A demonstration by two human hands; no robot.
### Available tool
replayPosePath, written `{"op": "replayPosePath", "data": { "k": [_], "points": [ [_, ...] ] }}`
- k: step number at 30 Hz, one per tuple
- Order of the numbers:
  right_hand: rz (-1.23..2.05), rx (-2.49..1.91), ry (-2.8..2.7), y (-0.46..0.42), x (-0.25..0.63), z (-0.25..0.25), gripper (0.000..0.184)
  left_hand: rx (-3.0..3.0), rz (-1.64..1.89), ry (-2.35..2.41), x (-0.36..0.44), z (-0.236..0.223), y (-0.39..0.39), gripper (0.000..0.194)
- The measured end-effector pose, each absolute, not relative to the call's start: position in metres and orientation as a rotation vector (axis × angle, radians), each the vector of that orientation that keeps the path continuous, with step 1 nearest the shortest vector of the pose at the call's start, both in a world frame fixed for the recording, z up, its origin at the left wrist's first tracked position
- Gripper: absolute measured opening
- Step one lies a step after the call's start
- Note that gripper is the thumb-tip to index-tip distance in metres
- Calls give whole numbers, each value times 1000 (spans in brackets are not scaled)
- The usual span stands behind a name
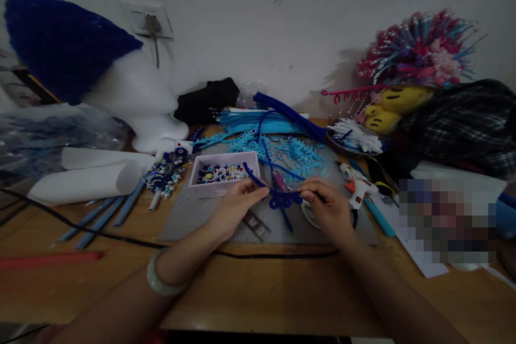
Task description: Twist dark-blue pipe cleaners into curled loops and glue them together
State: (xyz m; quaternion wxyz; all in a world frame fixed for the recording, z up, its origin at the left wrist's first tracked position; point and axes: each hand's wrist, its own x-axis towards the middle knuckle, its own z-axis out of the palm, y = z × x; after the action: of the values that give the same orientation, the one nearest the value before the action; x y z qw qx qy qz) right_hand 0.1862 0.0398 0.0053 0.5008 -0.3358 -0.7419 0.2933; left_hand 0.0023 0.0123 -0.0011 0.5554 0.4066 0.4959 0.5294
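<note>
Between my two hands a dark blue pipe cleaner [280,193] is held up above a grey mat [181,226], with small round loops hanging along its lower side. My left hand [239,201] pinches it near its left part, and a free end sticks up past the fingers. On the other side my right hand [326,207] grips the right end between thumb and fingers. A white box of beads [223,191] stands just beyond my left hand. Behind the loops lie a purple tool [279,180] and a ruler [257,226].
Light blue pipe cleaner sprigs [302,156] lie at the back of the mat. A hot glue gun [358,188] rests to the right. At left are a white foam head [133,86], white rolls [92,180] and a bead cluster [165,174]. A black cable [258,255] crosses the front.
</note>
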Motion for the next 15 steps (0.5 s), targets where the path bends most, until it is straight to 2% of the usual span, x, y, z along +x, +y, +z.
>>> {"op": "replayPosePath", "data": {
  "k": [7, 15],
  "points": [
    [782, -887, -1731, 41, 183, 0, 11, 1032, 1270, 1261, 5, 6, 11, 5],
    [873, -940, -1693, 42, 183, -2, 11, 1174, 1207, 1339, 2, -3, 12, 14]
  ]
}}
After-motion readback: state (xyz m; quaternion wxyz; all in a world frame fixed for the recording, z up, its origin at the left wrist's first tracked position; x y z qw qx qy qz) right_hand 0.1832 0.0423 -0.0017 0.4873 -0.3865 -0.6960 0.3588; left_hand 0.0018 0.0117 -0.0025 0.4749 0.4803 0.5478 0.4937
